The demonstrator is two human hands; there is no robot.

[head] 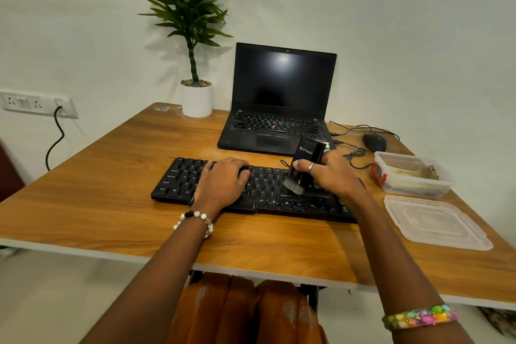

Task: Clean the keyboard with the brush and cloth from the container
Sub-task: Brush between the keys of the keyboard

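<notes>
Right hand grips brush; left hand flat on keyboard; cloth in container.

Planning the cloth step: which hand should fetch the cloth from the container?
Left, probably. The right hand is nearer the container but grips the brush; the left hand only rests flat on the keyboard.

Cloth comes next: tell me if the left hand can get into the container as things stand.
Probably not easily: the left hand rests on the keyboard, and the right hand with the brush lies between it and the open container.
</notes>
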